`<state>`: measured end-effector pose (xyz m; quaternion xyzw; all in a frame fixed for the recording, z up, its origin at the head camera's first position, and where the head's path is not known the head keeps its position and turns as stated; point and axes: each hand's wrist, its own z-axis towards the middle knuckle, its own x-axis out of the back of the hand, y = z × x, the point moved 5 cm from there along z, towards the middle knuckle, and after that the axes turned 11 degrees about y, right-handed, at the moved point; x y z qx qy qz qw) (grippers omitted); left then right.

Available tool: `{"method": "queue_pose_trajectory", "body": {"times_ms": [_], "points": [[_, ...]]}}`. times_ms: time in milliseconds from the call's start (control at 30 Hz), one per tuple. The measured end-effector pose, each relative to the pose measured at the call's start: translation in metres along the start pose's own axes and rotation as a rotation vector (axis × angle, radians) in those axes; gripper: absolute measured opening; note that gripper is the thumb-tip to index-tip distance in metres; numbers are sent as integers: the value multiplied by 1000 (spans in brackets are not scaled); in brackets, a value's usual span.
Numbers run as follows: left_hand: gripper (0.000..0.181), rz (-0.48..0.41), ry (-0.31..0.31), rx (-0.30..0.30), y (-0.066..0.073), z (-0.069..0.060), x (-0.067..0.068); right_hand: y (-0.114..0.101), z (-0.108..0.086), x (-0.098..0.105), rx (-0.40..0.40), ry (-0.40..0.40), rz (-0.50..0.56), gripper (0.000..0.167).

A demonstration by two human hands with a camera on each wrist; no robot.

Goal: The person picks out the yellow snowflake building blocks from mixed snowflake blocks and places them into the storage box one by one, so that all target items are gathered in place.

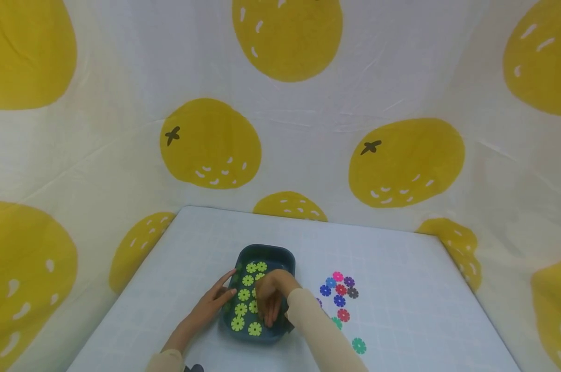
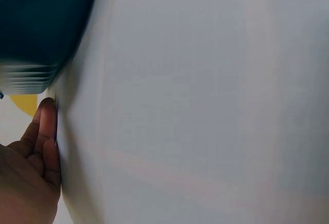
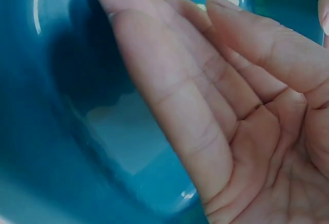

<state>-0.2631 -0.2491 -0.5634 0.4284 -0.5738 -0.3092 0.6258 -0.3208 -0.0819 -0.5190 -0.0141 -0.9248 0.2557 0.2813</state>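
Note:
A dark teal plastic tray (image 1: 257, 338) lies on the white table, with several yellow-green flower-shaped discs (image 1: 240, 309) set out in rows on its bottom. My left hand (image 1: 209, 306) rests at the tray's left rim, its fingers loosely extended; the left wrist view has this hand (image 2: 36, 167) low beside the tray's outer wall. Inside the tray, my right hand (image 1: 272, 295) reaches down over the right part. The right wrist view shows that hand (image 3: 226, 100) with long fingers and the thumb close to them. Whether a disc is between its fingertips is hidden.
To the right of the tray lie loose flower discs in other colours: pink (image 1: 338, 276), blue (image 1: 325, 290), red (image 1: 343, 315), grey (image 1: 352, 293) and green (image 1: 359, 345). A curtain (image 1: 304, 119) printed with yellow fruit hangs behind the table (image 1: 401, 310).

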Motion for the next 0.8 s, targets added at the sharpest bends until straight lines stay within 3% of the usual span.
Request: {"method": "queue_pose_trajectory", "body": {"times_ms": [400,633,800], "points": [[60,4,-20,5,-6,6,2,0,-8,15,70,32,97,13],[59,33,-8,32,-15,6,3,-2,-30,22,285,39,233,19],[62,67,9,39,-20,5,8,15,-55,32,401,66,349,21]]}}
